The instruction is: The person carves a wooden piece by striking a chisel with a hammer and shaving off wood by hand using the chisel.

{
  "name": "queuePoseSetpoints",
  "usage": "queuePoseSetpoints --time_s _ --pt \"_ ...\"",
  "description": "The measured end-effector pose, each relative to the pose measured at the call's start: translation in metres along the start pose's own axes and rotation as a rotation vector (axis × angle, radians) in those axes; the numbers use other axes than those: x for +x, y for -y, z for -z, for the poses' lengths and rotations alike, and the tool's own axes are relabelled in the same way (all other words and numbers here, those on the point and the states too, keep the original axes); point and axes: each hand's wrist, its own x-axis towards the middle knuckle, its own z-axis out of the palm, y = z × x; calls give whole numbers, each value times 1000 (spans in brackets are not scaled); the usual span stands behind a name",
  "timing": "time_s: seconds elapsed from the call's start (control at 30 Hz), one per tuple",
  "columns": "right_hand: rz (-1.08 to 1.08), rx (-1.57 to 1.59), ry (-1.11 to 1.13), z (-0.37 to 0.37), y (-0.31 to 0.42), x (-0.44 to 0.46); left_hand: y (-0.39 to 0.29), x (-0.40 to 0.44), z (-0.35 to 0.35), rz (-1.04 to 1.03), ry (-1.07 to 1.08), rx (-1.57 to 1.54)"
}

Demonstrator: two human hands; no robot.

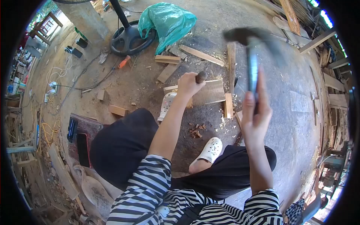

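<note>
Plainly, the main hazard lies between the two hands near the centre of the frame. The person's left hand is closed around a tool with a rounded brown wooden butt, held over a flat, pale wooden board; its working end is hidden, so how it meets the wood cannot be told. The right hand is wrapped around the shiny blue-grey handle of a dark-headed hammer, thumb and a finger lying along it, the head blurred at upper right. Since little of the butt shows above the fist, an off-centre blow could glance onto the left knuckles; a loose right grip might let the handle twist. No clamp is visible on the board, which lies among shavings and loose offcuts such as the small, light wooden block at its right edge, so it could skid or rock under force. A perforated white clog sits just beside the left forearm in the frame, where a slipping edge might catch the foot.
</note>
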Motion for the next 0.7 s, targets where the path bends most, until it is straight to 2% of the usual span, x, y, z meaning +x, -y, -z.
queuePoseSetpoints --time_s 0.07,0.1,0.17,0.2,0.27,0.3,0.37,0.4,0.47,0.5,0.57,0.6,0.63,0.7 --pt "-74 212 -254 -5 5 0 1 2 0 18 16 -3" --pt "-75 213 -256 -16 -9 -10 1 2 0 32 35 -5" --pt "9 -84 -44 -45 -52 -37 0 3 4 25 30 -39" --pt "5 -84 -44 -37 -47 -35 -2 0 4 24 31 -76" --pt "-373 -112 393 -17 -29 -17 -3 3 4 26 36 -39" --pt "-381 -111 393 -7 -21 -13 -3 1 1 40 52 -8" --pt "-275 -35 237 12 -8 -3 -3 4 1 15 43 -10" --pt "-282 -40 242 18 -2 1 -3 2 0 1 27 -11" --pt "-159 29 -50 23 10 6 -2 0 -1 15 41 -8" --pt "-159 31 -51 14 5 2 -2 2 0 19 45 1" --pt "-27 80 -288 -18 -21 -19 0 5 0 16 47 -2" --pt "16 -16 -169 -30 -37 -32 0 3 -1 18 53 -10" --pt "-25 -106 44 -41 -45 -37 0 7 1 17 55 -8" --pt "-332 -173 291 -37 -49 -39 1 3 2 21 69 -41"
